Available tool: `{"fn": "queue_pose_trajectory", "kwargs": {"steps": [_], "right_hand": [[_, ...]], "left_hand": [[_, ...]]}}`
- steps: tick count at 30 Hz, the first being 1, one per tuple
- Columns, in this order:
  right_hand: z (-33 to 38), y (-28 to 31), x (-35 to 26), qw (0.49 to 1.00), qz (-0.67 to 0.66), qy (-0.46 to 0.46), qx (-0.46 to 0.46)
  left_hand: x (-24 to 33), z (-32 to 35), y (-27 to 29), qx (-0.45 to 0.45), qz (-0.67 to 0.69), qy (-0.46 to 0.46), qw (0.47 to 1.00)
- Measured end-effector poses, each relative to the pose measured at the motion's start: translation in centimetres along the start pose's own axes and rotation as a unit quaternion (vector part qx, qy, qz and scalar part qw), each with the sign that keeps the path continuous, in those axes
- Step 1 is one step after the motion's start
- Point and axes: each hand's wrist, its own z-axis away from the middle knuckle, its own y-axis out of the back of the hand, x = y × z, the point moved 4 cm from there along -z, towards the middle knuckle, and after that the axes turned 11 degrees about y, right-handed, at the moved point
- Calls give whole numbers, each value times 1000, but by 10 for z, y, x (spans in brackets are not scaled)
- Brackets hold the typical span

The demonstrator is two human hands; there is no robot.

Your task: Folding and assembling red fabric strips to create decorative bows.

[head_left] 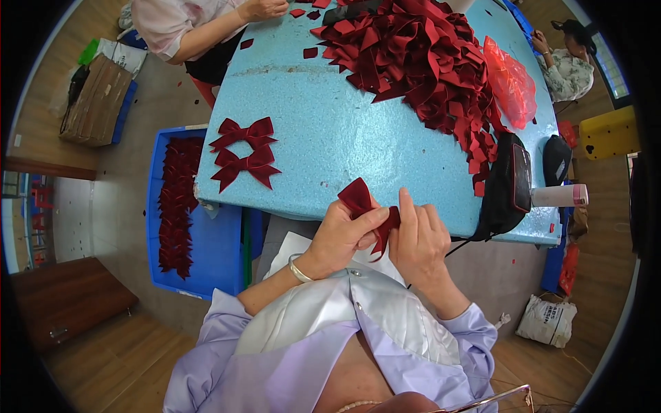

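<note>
Just off the near edge of the table, my left hand (336,237) pinches a dark red velvet bow (356,195) between thumb and fingers. At the bow's right loop, my right hand (421,237) grips the ribbon, its index finger pointing up. My right thumb is mostly hidden. Two similar bows lie one above the other on the table to the left, the far bow (242,134) and the near bow (246,164). Farther back on the right spreads a large heap of dark red velvet ribbon pieces (420,69).
The light blue table (296,144) carries a red plastic bag (511,86), a black pouch (506,182) and a pinkish bottle (561,195) at right. Left of it stands a blue bin (213,255) with rows of bows. Other people sit at the far left and far right.
</note>
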Motion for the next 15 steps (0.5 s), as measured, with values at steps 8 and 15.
{"fn": "queue_pose_trajectory", "kwargs": {"steps": [8, 15], "right_hand": [[-9, 4, 1, 990, 83, 112, -28], [-2, 0, 2, 994, 17, 103, 4]], "left_hand": [[0, 0, -3, 20, -35, -25, 999], [1, 3, -3, -2, -18, -1, 1000]]}}
